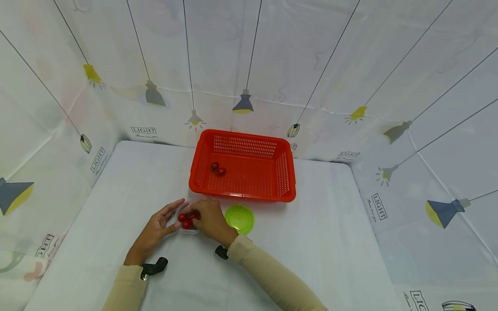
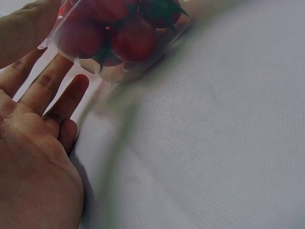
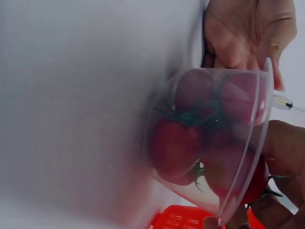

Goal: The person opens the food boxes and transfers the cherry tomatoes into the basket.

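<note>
A clear plastic container [image 1: 189, 232] stands on the white table, with several small red tomatoes [image 1: 187, 224] with green stems inside. My left hand [image 1: 155, 226] holds it from the left side, thumb near the front and fingers toward the back. At the container's right rim, my right hand [image 1: 212, 219] pinches a tomato [image 3: 259, 181], whose green stem pokes out between the fingers in the right wrist view. The left wrist view has the left palm [image 2: 35, 167] beside the container, lower fingers spread loosely beneath its edge.
Behind the hands is a red slotted basket [image 1: 243, 196] with a few tomatoes [image 1: 220, 172] at its left. A green round lid [image 1: 240, 219] lies just right of the right hand. Printed white sheeting [image 1: 249, 56] hangs around the table [image 1: 323, 216].
</note>
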The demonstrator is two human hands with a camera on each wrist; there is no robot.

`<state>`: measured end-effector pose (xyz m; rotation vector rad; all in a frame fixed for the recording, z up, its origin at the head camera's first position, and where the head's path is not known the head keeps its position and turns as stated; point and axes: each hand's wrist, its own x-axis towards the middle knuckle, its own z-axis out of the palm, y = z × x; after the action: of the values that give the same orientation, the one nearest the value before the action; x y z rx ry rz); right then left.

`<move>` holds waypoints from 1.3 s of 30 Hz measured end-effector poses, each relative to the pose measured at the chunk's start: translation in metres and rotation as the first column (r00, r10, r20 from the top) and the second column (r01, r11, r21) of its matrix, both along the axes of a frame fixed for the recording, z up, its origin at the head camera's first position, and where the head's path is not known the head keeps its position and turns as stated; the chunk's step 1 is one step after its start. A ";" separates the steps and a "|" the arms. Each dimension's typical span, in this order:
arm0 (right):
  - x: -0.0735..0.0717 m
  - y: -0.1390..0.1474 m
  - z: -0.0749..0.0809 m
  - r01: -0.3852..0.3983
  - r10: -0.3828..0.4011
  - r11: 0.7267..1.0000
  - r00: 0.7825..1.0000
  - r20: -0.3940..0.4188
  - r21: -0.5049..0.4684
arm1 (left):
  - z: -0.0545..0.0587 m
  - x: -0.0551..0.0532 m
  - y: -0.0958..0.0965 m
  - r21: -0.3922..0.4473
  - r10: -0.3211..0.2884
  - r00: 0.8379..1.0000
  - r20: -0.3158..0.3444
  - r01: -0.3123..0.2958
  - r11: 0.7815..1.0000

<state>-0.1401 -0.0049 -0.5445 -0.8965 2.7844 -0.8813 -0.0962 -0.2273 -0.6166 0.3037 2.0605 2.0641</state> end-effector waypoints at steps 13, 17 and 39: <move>0.000 0.000 -0.011 0.020 -0.011 0.997 0.993 -0.120 0.075 | -0.002 -0.003 0.001 -0.015 0.001 1.000 -0.003 -0.001 1.000; -0.001 0.003 -0.014 0.033 -0.039 0.998 0.990 -0.136 -0.047 | -0.002 -0.003 0.001 -0.016 0.002 1.000 -0.006 -0.002 1.000; -0.002 0.024 0.033 0.065 -0.024 0.901 0.995 0.101 -0.429 | -0.001 -0.002 0.000 -0.021 -0.006 1.000 -0.009 0.005 1.000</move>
<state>-0.1417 0.0191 -0.5111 -0.8130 2.5787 -1.5480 -0.0983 -0.2269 -0.6180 0.3152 2.0824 2.0404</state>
